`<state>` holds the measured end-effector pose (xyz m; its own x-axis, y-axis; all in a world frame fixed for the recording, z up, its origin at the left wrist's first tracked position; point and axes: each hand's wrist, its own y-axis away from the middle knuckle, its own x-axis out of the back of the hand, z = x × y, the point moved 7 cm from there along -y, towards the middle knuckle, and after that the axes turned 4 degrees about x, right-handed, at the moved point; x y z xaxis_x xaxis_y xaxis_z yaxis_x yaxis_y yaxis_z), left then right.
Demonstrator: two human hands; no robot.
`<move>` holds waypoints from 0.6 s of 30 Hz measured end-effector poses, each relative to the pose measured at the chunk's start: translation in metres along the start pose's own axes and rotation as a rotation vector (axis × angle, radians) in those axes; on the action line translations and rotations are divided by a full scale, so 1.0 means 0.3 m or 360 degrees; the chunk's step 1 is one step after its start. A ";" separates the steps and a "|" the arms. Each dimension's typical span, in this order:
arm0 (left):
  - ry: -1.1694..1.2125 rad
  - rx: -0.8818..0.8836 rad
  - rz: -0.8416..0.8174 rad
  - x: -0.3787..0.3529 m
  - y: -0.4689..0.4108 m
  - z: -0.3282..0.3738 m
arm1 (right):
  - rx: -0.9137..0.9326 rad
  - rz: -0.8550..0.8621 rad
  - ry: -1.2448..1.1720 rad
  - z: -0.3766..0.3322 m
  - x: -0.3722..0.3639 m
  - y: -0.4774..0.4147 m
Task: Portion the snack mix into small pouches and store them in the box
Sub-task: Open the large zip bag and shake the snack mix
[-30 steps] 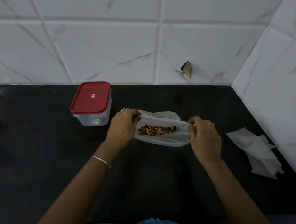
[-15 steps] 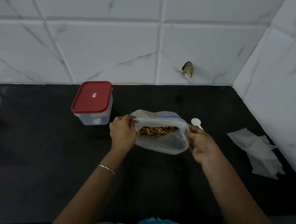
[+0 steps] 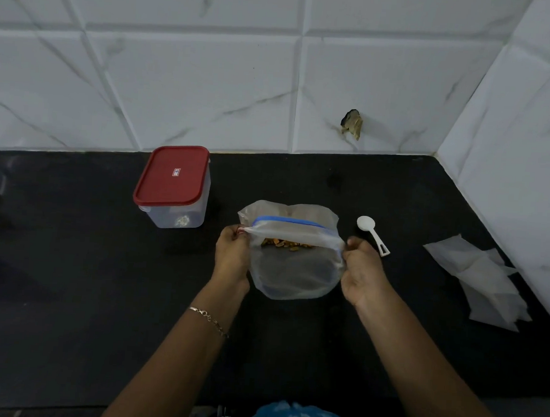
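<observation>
A black counter (image 3: 69, 292) runs into a corner of white marbled wall tiles (image 3: 194, 84), which close it off at the back and along the right. Wide bare stretches lie to the left and toward the near edge; the right side is tighter. There, a loose pile of small white pouches (image 3: 478, 285) lies close to the side wall. A chipped hole (image 3: 352, 123) marks the back wall just above the counter.

At the centre, a clear zip bag (image 3: 291, 257) with a blue seal strip holds orange-brown snack mix (image 3: 284, 242) — only a narrow band of it shows through the opening. The left hand (image 3: 232, 254) pinches the bag's left top corner, and the right hand (image 3: 361, 271) grips the right one, so the mouth is stretched wide between them.

A white plastic spoon (image 3: 373, 235) lies just beside the right hand, bowl toward the wall. A clear box (image 3: 174, 208) with a red lid (image 3: 172, 175) on it stands well apart to the left, near the back wall — a thin bracelet (image 3: 209, 321) circles the left wrist.
</observation>
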<state>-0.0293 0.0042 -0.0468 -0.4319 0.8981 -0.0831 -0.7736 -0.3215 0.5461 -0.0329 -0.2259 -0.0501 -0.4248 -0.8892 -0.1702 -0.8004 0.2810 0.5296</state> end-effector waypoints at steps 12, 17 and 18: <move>-0.0625 -0.0207 -0.0298 -0.027 -0.077 0.094 | 0.0288 -0.0641 0.0305 -0.063 -0.039 -0.047; -0.0867 -0.0369 -0.0506 -0.049 -0.056 0.128 | 0.0536 -0.0607 0.0667 -0.076 -0.034 -0.063; -0.0949 -0.0407 -0.0536 -0.054 -0.053 0.133 | 0.0556 -0.0572 0.0674 -0.082 -0.034 -0.067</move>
<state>0.0086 0.0069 -0.0209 0.1182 0.9480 0.2956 -0.9356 0.0066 0.3530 -0.0023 -0.2314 -0.0386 0.0409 -0.9948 0.0936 -0.9820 -0.0227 0.1874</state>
